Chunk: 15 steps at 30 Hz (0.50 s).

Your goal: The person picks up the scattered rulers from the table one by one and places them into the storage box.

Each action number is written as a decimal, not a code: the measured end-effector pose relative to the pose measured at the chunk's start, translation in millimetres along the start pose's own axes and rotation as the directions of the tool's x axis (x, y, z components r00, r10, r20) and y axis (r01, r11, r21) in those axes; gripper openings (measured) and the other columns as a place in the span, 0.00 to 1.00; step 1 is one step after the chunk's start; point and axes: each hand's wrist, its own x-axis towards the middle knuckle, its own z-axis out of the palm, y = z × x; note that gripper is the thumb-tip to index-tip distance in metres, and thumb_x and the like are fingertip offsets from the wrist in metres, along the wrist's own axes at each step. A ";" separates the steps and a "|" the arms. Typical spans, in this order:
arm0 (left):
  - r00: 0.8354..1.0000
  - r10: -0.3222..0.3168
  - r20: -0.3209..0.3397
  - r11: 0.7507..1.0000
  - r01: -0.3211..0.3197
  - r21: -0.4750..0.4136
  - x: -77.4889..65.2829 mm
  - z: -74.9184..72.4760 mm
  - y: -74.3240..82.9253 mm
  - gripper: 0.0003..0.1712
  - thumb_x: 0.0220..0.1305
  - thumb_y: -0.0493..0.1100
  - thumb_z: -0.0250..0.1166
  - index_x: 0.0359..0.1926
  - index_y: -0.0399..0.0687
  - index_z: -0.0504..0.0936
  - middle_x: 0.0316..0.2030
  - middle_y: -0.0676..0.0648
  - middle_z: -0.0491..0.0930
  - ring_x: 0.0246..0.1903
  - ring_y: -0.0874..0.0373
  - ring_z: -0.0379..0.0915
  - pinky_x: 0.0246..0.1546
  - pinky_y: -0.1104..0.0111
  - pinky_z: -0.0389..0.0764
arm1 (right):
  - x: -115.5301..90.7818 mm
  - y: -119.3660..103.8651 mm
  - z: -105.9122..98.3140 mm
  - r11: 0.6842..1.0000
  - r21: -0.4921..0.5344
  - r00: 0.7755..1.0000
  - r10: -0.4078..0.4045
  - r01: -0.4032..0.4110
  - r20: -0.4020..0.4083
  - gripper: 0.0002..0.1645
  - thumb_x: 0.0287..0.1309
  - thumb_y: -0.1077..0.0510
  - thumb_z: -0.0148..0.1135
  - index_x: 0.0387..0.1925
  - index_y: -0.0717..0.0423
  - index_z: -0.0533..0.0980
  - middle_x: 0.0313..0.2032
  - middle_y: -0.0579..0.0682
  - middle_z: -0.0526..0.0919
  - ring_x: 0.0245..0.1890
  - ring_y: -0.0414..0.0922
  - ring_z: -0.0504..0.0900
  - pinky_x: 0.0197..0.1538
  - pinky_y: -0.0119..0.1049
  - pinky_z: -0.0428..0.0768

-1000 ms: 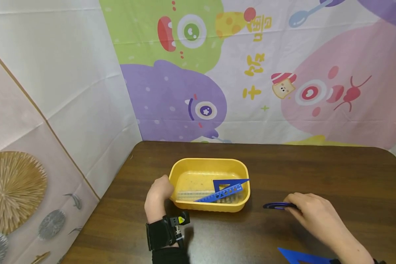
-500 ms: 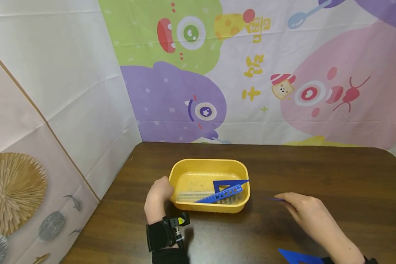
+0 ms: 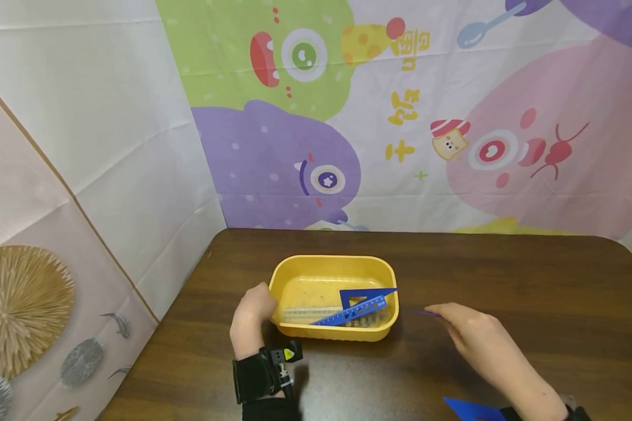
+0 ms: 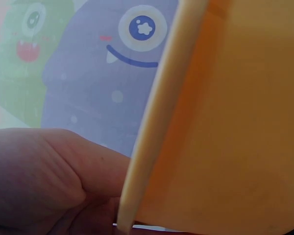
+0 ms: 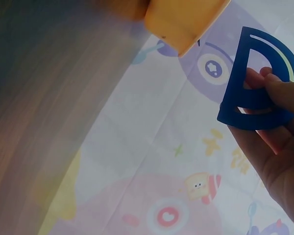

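Observation:
A yellow plastic basin stands on the table, and my left hand grips its left edge. In the left wrist view the thumb meets the outside of the basin wall; the other fingers are mostly hidden. Inside lie a blue ruler, a blue set square and a clear ruler. My right hand is to the right of the basin, above the table. It pinches a blue protractor between thumb and fingers; from the head it shows edge-on as a thin line.
A second blue set square lies at the table's front, partly hidden by my right forearm. The dark wooden table ends at a printed cloth behind, with another cloth on the left.
My right hand has moved left towards the basin with the protractor, which has tilted from showing its face to nearly edge-on. My left hand and the basin have stayed put.

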 end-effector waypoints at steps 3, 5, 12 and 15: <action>1.000 0.006 0.002 1.000 -0.007 0.005 -0.5 -0.2 -0.1 0.08 0.54 0.29 0.47 0.32 0.35 0.73 0.19 0.47 0.63 0.20 0.55 0.61 0.21 0.68 0.63 | 0.6 -0.9 1.2 1.000 -0.008 1.000 -0.010 0.010 -0.004 0.28 0.69 0.47 0.30 0.40 0.51 0.78 0.34 0.45 0.83 0.33 0.43 0.83 0.33 0.35 0.79; 1.000 0.012 -0.001 1.000 -0.012 0.005 -0.8 -0.5 0.0 0.08 0.53 0.29 0.47 0.31 0.35 0.73 0.19 0.46 0.64 0.20 0.54 0.62 0.21 0.68 0.63 | 1.4 -1.3 1.9 1.000 -0.018 1.000 -0.019 0.018 -0.013 0.22 0.69 0.51 0.36 0.39 0.52 0.78 0.34 0.45 0.83 0.33 0.42 0.83 0.34 0.35 0.78; 1.000 0.012 -0.007 1.000 -0.012 -0.009 -2.4 -0.9 0.3 0.08 0.53 0.29 0.47 0.30 0.35 0.73 0.19 0.46 0.64 0.19 0.54 0.62 0.21 0.68 0.63 | 5.5 -5.1 5.0 0.999 -0.026 0.999 -0.036 0.036 -0.033 0.28 0.70 0.49 0.29 0.38 0.52 0.78 0.33 0.45 0.83 0.34 0.42 0.82 0.34 0.35 0.78; 1.000 0.015 -0.004 1.000 -0.015 -0.001 -2.2 -1.1 -0.4 0.08 0.53 0.29 0.47 0.31 0.35 0.73 0.19 0.46 0.64 0.19 0.54 0.62 0.21 0.68 0.63 | 8.2 -7.2 6.6 0.999 -0.030 0.999 -0.037 0.036 -0.033 0.33 0.69 0.47 0.23 0.38 0.51 0.78 0.33 0.45 0.82 0.34 0.41 0.82 0.34 0.35 0.78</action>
